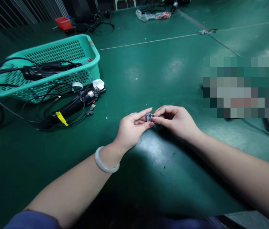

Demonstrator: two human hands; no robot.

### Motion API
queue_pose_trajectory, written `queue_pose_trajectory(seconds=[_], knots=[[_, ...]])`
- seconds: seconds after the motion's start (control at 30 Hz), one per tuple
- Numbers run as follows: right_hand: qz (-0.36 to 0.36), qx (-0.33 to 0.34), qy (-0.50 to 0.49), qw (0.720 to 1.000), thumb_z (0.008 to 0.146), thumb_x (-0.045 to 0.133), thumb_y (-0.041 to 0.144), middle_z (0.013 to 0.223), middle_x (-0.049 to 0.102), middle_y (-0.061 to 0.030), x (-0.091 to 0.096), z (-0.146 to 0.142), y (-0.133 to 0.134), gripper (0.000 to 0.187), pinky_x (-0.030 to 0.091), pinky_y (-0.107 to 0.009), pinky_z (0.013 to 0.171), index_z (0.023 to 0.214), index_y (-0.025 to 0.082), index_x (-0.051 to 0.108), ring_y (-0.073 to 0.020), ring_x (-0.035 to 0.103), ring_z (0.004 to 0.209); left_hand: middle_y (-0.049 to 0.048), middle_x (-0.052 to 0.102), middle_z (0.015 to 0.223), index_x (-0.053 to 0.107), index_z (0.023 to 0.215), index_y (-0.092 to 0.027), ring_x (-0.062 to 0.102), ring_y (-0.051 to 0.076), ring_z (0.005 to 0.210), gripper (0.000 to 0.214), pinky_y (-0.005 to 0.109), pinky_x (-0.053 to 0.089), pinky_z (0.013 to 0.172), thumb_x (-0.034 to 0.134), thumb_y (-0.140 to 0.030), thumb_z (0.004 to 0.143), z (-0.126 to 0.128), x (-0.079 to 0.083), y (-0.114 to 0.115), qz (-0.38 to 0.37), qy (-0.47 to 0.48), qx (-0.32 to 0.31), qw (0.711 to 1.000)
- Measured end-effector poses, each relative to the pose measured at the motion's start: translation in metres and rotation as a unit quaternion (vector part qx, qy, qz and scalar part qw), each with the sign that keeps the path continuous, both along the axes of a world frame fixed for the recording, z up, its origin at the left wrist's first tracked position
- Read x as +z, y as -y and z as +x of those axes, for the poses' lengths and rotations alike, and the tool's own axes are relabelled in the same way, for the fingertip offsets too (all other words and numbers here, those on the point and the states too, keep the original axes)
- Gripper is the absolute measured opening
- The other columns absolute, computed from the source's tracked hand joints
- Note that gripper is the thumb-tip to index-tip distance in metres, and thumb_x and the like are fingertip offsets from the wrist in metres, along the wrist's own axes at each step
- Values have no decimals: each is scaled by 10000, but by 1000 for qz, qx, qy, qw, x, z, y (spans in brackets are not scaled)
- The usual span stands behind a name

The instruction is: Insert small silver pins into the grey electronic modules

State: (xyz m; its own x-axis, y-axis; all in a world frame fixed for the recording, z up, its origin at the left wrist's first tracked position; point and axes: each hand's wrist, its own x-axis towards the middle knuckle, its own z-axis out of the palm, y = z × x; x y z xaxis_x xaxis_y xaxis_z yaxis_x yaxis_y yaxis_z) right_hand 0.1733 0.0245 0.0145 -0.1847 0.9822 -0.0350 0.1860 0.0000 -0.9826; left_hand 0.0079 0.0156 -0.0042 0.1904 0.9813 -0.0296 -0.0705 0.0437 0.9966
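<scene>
A small grey-blue part with dark markings (149, 117), perhaps a tiny circuit board, is pinched between my two hands above the green table. My left hand (130, 127) grips it from the left with thumb and fingers, and a pale bangle (105, 163) circles that wrist. From the right, my right hand (176, 121) holds the part's other side between thumb and forefinger. My fingers cover some of it, so its exact kind cannot be made out.
A turquoise basket (93, 60) with a black corded tool stands at the left. Beside it lies another black corded tool (69, 109) with a yellow tag. A red tray (63, 23), cables and a plastic bag (146, 15) are farther back. A blurred-out area covers the right.
</scene>
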Motion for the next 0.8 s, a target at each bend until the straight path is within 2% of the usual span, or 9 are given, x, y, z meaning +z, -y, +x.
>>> queue_pose_trajectory(seconds=[0.13,0.33,0.5,0.63,0.8], knots=[[-6,6,-11,1000,629,778,400,768,705,-39,1,1,-2,271,480,-307,720,747,170,696,-161,623,723,25,682,859,685,1099,-181,658,111,739,467,302,562,829,764,-181,639,1,5,2,-24,-1,16,1000],[23,6,40,999,712,705,430,771,702,-53,-1,1,-1,280,471,-305,655,793,162,690,-164,609,691,48,732,900,651,1164,-188,681,150,815,510,329,550,878,751,-228,666,1,5,4,-41,3,5,999],[85,-6,100,991,759,662,394,783,691,-60,-2,1,1,232,461,-306,643,781,164,681,-162,601,690,78,730,1014,640,1177,-172,680,154,859,454,324,550,872,689,-257,734,1,3,5,-29,-6,2,1000],[140,-7,137,981,775,656,329,780,683,-54,-1,0,2,163,441,-293,622,742,171,683,-150,580,679,74,720,1049,649,1168,-200,668,153,867,412,305,528,870,658,-283,764,-2,-1,6,27,-84,14,996],[175,-21,160,971,776,656,301,747,671,-38,0,-3,6,138,408,-274,568,718,178,681,-120,521,598,52,744,921,642,1176,-248,651,152,815,367,296,499,848,591,-249,812,-5,-1,8,119,-204,33,971]])
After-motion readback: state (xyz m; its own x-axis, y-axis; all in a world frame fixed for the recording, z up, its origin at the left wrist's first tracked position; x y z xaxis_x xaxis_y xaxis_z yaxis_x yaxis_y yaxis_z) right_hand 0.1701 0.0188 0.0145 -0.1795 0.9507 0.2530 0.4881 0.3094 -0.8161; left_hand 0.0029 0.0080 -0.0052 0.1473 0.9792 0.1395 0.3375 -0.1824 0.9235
